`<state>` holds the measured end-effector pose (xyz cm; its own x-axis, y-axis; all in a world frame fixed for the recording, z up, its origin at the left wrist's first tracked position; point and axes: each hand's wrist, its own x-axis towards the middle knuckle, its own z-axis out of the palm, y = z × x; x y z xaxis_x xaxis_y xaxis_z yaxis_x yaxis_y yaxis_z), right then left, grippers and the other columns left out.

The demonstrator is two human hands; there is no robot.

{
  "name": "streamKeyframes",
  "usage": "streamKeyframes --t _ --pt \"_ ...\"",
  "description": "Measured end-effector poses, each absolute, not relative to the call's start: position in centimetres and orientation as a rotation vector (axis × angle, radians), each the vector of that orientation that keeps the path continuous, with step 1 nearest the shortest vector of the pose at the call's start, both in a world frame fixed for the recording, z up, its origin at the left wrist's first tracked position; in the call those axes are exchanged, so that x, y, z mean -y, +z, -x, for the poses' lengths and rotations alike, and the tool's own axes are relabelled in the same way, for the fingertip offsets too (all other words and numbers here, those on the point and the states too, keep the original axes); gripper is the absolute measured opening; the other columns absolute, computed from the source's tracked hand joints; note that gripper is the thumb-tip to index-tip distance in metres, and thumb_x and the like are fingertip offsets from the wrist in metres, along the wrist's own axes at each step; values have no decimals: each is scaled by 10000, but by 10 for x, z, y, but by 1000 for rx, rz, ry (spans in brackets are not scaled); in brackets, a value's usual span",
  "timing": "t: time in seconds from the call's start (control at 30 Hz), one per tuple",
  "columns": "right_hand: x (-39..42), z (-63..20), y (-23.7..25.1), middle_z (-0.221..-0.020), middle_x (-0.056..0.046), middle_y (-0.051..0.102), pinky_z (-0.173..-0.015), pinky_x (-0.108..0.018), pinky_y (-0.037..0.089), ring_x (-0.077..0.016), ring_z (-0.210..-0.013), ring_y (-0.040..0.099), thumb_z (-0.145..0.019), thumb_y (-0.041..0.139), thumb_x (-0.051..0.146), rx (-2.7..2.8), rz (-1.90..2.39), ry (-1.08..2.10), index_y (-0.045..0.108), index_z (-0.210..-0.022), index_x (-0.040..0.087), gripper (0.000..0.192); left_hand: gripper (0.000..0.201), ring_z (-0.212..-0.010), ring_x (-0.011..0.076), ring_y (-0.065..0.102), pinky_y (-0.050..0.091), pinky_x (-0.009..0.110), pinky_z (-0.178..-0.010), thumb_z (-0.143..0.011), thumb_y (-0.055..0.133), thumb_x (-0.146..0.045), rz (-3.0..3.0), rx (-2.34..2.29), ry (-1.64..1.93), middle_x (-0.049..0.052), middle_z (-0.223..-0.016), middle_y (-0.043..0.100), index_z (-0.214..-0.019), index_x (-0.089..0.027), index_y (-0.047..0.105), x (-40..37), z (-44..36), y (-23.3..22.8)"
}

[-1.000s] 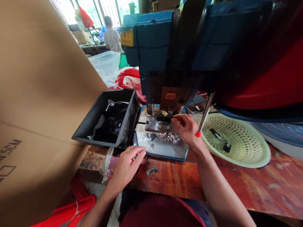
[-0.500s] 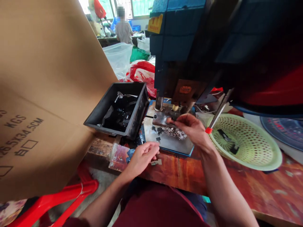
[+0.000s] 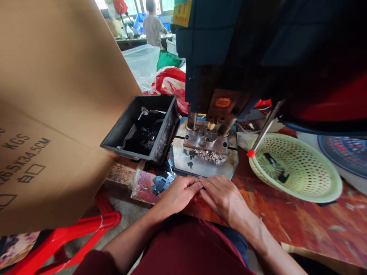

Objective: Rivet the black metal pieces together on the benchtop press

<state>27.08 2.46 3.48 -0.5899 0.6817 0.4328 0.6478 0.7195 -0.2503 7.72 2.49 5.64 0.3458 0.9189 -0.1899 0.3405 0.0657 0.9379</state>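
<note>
My left hand (image 3: 177, 194) and my right hand (image 3: 222, 198) lie palm down at the near edge of the wooden table (image 3: 286, 217), fingertips touching each other. Whether they pinch anything is hidden under the fingers. Just beyond them a grey base plate (image 3: 183, 160) carries a heap of shiny metal scraps (image 3: 209, 156) and a steel die block (image 3: 205, 141) under the blue press machine (image 3: 218, 57). Small dark stamped parts (image 3: 160, 183) lie left of my left hand.
A black bin (image 3: 114, 143) with dark parts stands left of the press. A green perforated basket (image 3: 298, 193) sits to the right, below a red-tipped lever (image 3: 262, 135). A large cardboard box (image 3: 57, 95) fills the left side, with a red stool (image 3: 86, 229) below. A person (image 3: 153, 26) stands far back.
My right hand has come back from the die block to the table edge and met my left hand. The left hand shifted slightly right, over where a small metal piece lay.
</note>
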Motion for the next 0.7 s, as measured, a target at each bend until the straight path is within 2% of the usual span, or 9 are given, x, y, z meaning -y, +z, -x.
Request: streamKeyframes --t 0.13,0.23,0.27,0.37,0.43,0.5,0.53,0.6,0.7 --pt "-24 -279 37 -910 -110 785 -716 -391 554 -239 -763 698 -1055 505 266 2414 994 18 754 -1189 173 298 339 -841 196 650 477 285 -787 -1039 498 -356 -1504 -1096 611 21 -895 756 -901 -186 757 -21 -75 60" --pt "-35 -322 49 -899 -100 787 -702 -385 533 -242 -742 699 -1047 542 395 2284 1242 -68 773 -1129 227 297 315 -891 205 678 506 312 -833 -1066 498 -397 -1542 -1175 624 31 -1017 776 -1083 -226 761 -15 -68 53" --pt "-41 -341 55 -909 -110 784 -711 -398 526 -254 -741 698 -1035 554 457 2175 1381 -161 771 -1132 233 327 283 -909 211 680 510 330 -863 -1062 523 -390 -1602 -1235 622 34 -1029 773 -1107 -234 755 -12 -65 48" --pt "-57 -393 69 -987 -187 764 -804 -477 516 -347 -895 703 -1028 514 570 1926 1741 -414 728 -1241 196 480 146 -1040 252 647 493 406 -984 -1012 642 -309 -1870 -1413 582 55 -1061 737 -1078 -227 742 -5 -57 27" --pt "-64 -403 73 -989 -214 741 -845 -511 504 -375 -950 683 -1036 480 573 1910 1774 -492 722 -1228 157 518 140 -1113 272 599 484 441 -1023 -978 699 -268 -2011 -1490 564 67 -1139 700 -1108 -222 719 -2 -55 12" --pt "-70 -390 69 -933 -170 731 -838 -468 514 -322 -899 675 -1050 477 508 1974 1635 -411 743 -1113 156 446 131 -1115 273 570 490 450 -1016 -978 703 -249 -2086 -1524 543 68 -1165 675 -1105 -216 698 0 -56 -1" --pt "-72 -377 65 -885 -129 724 -812 -422 521 -275 -841 666 -1057 484 455 2032 1527 -303 745 -1036 167 389 94 -1102 270 563 493 450 -1006 -988 690 -244 -2104 -1531 532 67 -1152 670 -1076 -211 689 1 -57 -5" --pt "-77 -345 53 -890 -93 719 -806 -359 522 -221 -831 661 -1068 485 361 2192 1350 -26 736 -1010 178 316 41 -1079 269 559 496 449 -981 -1002 672 -243 -2113 -1544 514 63 -1108 665 -1001 -202 672 1 -58 -10" --pt "-91 -309 37 -925 -103 695 -844 -376 506 -235 -880 649 -1058 506 305 2296 1291 84 726 -1006 165 266 75 -1056 269 563 493 452 -972 -1002 668 -230 -2104 -1555 488 60 -1056 659 -938 -195 649 -1 -57 -9"
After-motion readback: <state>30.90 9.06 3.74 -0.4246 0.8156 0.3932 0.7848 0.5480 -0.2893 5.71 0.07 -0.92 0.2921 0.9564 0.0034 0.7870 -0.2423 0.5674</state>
